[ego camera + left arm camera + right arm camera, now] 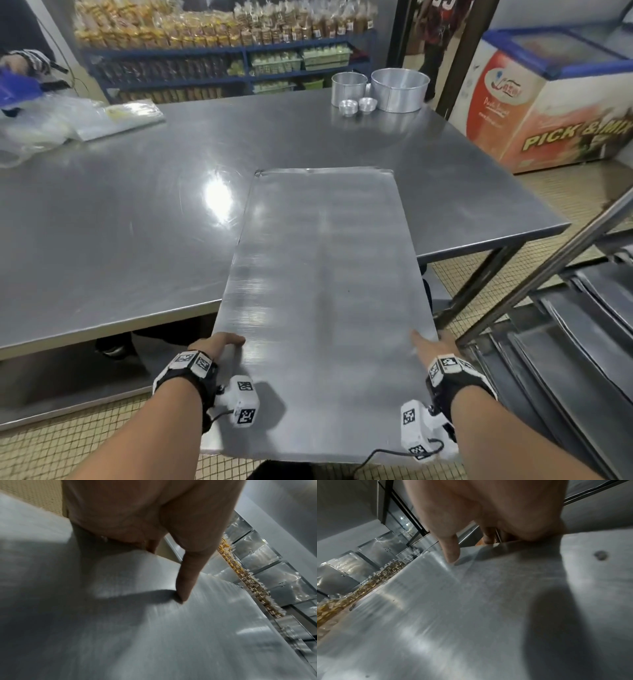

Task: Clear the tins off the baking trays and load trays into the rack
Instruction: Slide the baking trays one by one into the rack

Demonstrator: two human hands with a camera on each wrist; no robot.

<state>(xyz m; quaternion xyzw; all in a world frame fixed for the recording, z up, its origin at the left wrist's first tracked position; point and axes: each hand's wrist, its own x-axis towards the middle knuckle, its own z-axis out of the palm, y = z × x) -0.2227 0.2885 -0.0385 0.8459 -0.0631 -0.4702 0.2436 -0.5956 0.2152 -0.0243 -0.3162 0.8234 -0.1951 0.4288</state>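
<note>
Baking tray [322, 291], bare | left hand [219, 346], right hand [436, 346] clamped opposite long edges | advised: keep level, square to rack [561, 329] runners before sliding.

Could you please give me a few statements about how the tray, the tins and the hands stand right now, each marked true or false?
1. Both hands hold the baking tray: left hand and right hand on its long edges. True.
2. Tins stand on the tray. False: it is bare; the tins sit at the table's far side.
3. The tray's near end overhangs the table. True.
4. The rack holds no trays. False: several already lie in it.
</note>
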